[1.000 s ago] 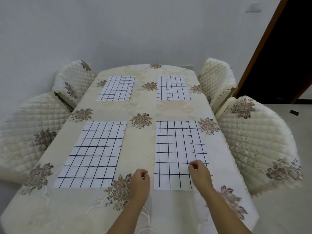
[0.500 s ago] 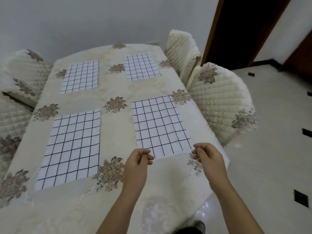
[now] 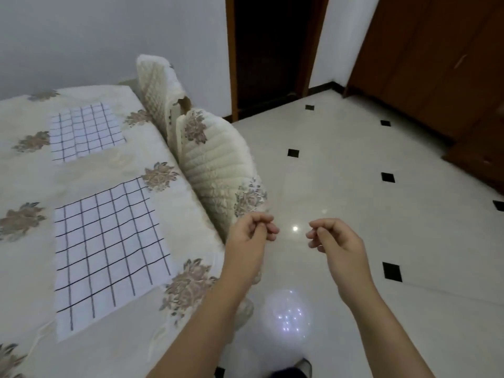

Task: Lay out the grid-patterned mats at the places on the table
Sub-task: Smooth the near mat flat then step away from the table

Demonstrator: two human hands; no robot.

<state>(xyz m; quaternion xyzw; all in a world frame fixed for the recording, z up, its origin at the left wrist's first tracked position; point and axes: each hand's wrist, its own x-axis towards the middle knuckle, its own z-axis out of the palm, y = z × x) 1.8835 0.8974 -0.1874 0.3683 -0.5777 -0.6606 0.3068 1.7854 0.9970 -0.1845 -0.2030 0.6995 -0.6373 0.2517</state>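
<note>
Two white mats with black grid lines lie flat on the table (image 3: 24,186), which wears a cream floral cloth. The near mat (image 3: 109,255) is by the table's right edge; the far mat (image 3: 84,130) lies beyond it. My left hand (image 3: 252,233) and my right hand (image 3: 334,240) hover over the floor to the right of the table, away from both mats. Each hand has its fingers curled in, with nothing held. The table's left side is out of view.
Two chairs with quilted cream covers stand against the table's right side, the near chair (image 3: 218,170) and the far chair (image 3: 158,85). Glossy tiled floor (image 3: 354,165) spreads to the right. A dark doorway (image 3: 267,47) and a brown wooden door (image 3: 436,58) are behind.
My view has swung to the right, off the table toward the floor and doors. Both hands left the near mat's front edge and now hang over the floor with nothing in them.
</note>
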